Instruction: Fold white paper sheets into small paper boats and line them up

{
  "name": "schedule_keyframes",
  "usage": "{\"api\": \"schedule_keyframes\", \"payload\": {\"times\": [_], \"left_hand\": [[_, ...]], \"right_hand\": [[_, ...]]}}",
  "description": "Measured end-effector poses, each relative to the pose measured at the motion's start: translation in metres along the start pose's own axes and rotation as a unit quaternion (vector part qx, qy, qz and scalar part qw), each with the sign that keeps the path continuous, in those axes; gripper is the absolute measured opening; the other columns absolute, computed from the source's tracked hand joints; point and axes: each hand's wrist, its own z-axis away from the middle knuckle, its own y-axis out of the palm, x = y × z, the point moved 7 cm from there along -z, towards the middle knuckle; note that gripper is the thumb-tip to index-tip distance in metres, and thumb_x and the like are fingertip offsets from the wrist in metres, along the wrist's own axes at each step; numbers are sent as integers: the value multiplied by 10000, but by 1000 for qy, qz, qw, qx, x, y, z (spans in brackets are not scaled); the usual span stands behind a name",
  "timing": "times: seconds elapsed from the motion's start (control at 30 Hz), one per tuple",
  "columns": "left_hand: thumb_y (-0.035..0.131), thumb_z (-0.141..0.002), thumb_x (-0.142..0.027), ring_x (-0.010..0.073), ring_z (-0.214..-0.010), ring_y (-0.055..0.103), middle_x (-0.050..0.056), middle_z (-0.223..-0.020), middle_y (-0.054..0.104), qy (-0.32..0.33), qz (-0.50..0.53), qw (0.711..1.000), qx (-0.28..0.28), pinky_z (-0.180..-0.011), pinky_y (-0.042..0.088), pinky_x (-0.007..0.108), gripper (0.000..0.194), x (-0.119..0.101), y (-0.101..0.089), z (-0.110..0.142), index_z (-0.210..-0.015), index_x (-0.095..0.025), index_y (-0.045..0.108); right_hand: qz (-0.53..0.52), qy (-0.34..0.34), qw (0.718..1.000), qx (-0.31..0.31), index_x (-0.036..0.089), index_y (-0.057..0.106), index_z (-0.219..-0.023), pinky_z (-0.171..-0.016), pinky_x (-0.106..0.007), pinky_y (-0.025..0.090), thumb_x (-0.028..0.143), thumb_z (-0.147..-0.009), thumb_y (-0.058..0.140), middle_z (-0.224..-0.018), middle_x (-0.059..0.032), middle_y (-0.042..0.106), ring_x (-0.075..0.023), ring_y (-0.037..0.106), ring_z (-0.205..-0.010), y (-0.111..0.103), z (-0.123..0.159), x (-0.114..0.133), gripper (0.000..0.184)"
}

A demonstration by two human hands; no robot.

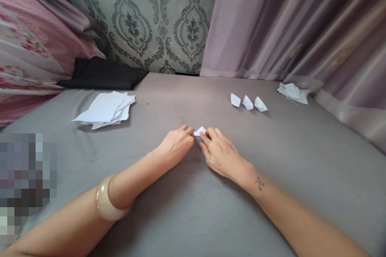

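A small piece of folded white paper [200, 131] lies on the grey cloth between my two hands, its top coming to a point. My left hand [180, 141] pinches its left corner, fingers closed together. On the paper's right side, my right hand [221, 150] grips the edge, with fingertips resting on it and the thumb just below. Part of the paper is hidden under the fingers. Beyond my right hand stand three small folded paper shapes in a row: a left one [235, 100], a middle one [248, 103] and a right one [260, 104].
A stack of white paper sheets [104, 108] lies at the left. More paper pieces [293, 92] sit at the far right by the curtain [241, 20], near a thin greenish strip [292, 101]. Black cloth [102, 74] is bunched at the back left, before a patterned wall [163, 20].
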Motion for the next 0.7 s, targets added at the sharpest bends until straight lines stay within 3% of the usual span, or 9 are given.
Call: {"api": "schedule_keyframes", "payload": {"times": [0.17, 0.3, 0.43, 0.53, 0.7], "left_hand": [[466, -811, -124, 217, -896, 570, 76, -908, 624, -55, 120, 985, -114, -662, 441, 279, 199, 19, -6, -4, -808, -170, 659], [527, -832, -235, 160, -748, 555, 39, -795, 603, -71, 225, 956, -174, -658, 418, 261, 191, 32, -3, -10, -677, -175, 621], [588, -809, -267, 127, -653, 522, 23, -738, 575, -107, 291, 935, -172, -612, 404, 241, 187, 42, 5, -15, -655, -163, 607], [632, -781, -286, 143, -701, 537, 35, -799, 597, -117, 303, 930, -169, -652, 432, 256, 125, 42, 6, -15, -791, -162, 644], [630, -782, -307, 168, -775, 548, 69, -887, 605, -112, 307, 932, -157, -724, 458, 297, 206, 40, 8, -15, -915, -153, 664]], "right_hand": [[-79, 26, 995, -56, 178, 635, -774, -709, -308, 408, 224, -933, 381, -890, -81, 569, -185, 522, -822, 2, -14, -19, 303], [-191, 71, 977, -68, 184, 595, -666, -663, -263, 399, 304, -913, 465, -820, -30, 570, -127, 530, -708, 15, -27, -41, 304], [-204, 81, 972, -79, 193, 628, -838, -695, -272, 417, 336, -862, 558, -868, -33, 582, -149, 546, -756, 21, -31, -48, 161], [-148, 85, 980, -101, 188, 617, -1075, -820, -346, 424, 365, -859, 557, -1059, -99, 569, -222, 530, -943, 18, -26, -47, 286], [-146, 55, 985, -80, 196, 636, -1075, -906, -391, 395, 327, -895, 496, -1139, -96, 568, -246, 485, -1025, 19, -20, -41, 263]]}}
